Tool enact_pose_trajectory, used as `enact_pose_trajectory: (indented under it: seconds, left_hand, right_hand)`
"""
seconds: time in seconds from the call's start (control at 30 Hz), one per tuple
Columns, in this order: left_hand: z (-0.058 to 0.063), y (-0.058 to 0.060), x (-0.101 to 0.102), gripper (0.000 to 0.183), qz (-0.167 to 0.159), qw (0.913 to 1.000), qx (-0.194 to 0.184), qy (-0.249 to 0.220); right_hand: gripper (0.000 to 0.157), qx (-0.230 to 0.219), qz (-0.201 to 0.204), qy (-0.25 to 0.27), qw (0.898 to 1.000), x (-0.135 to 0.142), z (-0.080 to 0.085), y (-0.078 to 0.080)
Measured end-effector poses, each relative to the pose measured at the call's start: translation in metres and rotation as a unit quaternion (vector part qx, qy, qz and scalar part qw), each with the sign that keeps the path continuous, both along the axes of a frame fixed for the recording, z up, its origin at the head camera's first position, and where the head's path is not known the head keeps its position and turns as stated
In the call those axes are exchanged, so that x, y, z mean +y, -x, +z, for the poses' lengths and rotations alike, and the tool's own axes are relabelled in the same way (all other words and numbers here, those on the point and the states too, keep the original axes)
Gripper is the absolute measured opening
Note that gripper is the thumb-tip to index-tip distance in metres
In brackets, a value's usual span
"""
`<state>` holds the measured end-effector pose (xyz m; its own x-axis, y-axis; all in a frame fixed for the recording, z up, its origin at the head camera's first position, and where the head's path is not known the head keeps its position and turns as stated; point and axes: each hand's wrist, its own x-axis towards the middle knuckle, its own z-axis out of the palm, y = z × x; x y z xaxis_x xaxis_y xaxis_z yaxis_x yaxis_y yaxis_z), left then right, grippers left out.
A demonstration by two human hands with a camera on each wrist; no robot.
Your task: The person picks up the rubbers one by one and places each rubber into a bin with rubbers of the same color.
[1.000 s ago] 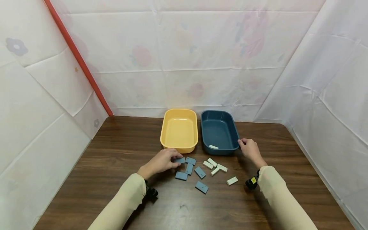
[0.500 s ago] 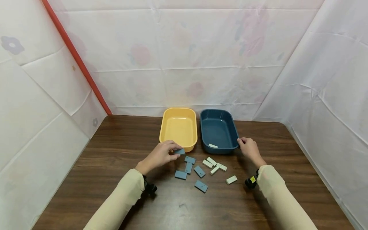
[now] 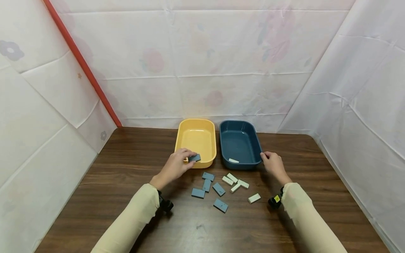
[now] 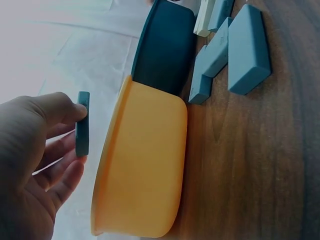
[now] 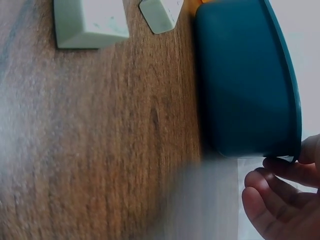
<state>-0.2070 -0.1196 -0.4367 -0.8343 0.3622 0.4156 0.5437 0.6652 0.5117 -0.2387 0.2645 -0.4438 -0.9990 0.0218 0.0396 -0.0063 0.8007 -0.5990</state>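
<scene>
In the head view my left hand (image 3: 175, 165) is over the near-left rim of the yellow bin (image 3: 179, 140). It pinches a blue rectangular tile (image 3: 194, 158) between thumb and fingers, and the left wrist view shows this tile (image 4: 83, 125) held upright, apart from the bin's wall. My right hand (image 3: 274, 166) pinches the near-right rim of the dark blue bin (image 3: 242, 144); the right wrist view shows thumb and finger on its corner (image 5: 292, 152). One white tile (image 3: 233, 160) lies inside the dark blue bin.
Several blue tiles (image 3: 218, 189) lie on the brown table (image 3: 142, 151) before the bins. Several white tiles (image 3: 235, 188) lie just right of them, with a separate one (image 3: 254, 198) farther right. A white patterned sheet (image 3: 202, 63) hangs behind the table.
My left hand has lifted the blue tile off the table and carried it up and away to the yellow bin's near rim. The right hand keeps its place on the dark blue bin.
</scene>
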Motion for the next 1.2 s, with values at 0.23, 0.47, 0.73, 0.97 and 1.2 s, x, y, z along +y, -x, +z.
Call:
enact_pose_trajectory:
  seconds: [0.23,0.47,0.73,0.97,1.2]
  left_hand:
    - [0.002,0.006,-0.001,0.027,0.017,0.9994,-0.027,0.014]
    - [0.002,0.012,-0.004,0.027,0.018,0.9988,-0.036,0.029]
    - [0.003,0.021,-0.004,0.026,0.016,0.9957,-0.066,0.064]
    - [0.004,0.031,-0.003,0.024,0.003,0.9902,-0.091,0.106]
    - [0.006,0.044,0.001,0.023,0.003,0.9798,-0.148,0.134]
  right_hand:
    - [0.041,0.007,0.001,-0.001,1.000,0.000,-0.001,-0.001]
    - [0.039,0.007,-0.002,0.003,1.000,0.000,-0.002,-0.001]
    - [0.040,0.002,-0.007,0.011,1.000,0.000,-0.003,-0.001]
    - [0.040,-0.001,-0.009,0.016,1.000,0.001,-0.005,-0.001]
    - [0.041,0.000,-0.010,0.017,1.000,0.000,-0.004,-0.003]
